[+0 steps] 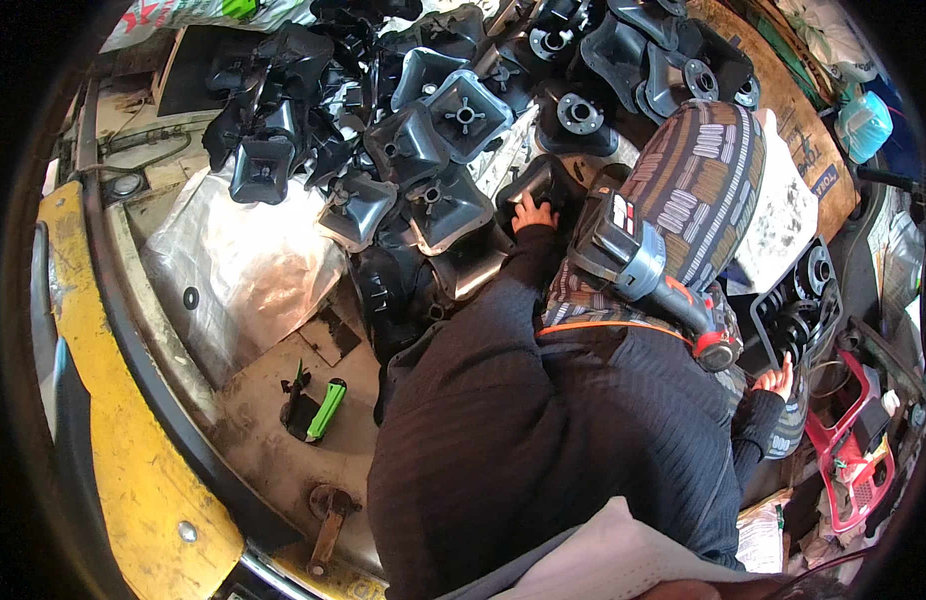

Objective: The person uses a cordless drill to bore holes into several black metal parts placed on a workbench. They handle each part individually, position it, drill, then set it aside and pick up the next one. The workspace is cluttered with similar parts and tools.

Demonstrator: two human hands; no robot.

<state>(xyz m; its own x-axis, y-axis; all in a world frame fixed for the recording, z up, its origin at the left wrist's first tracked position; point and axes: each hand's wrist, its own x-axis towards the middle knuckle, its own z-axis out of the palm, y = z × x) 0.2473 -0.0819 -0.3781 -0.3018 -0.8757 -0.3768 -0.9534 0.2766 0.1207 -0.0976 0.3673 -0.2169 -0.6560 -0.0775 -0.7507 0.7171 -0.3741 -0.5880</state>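
Note:
My left hand (535, 213) is closed over the near edge of a black, square-flared plastic part (543, 180), its fingers curled on the surface. Around it lies a heap of similar black parts (466, 116), some with a round hub in the middle. On my lap rests a cordless power tool (643, 268) in grey, black and red; neither hand touches it. To the right, my right hand (776, 378) is beside a black bin (759, 335) holding several dark ring-shaped pieces (812, 272). Its fingers are stretched out, with nothing visible in them.
A green-handled cutter (327, 409) lies on the floor at left, near a clear plastic sheet (253, 265) and a small black ring (191, 298). A yellow metal edge (113, 390) runs along the left. Cardboard (818, 165) and a red plastic frame (845, 450) are at right.

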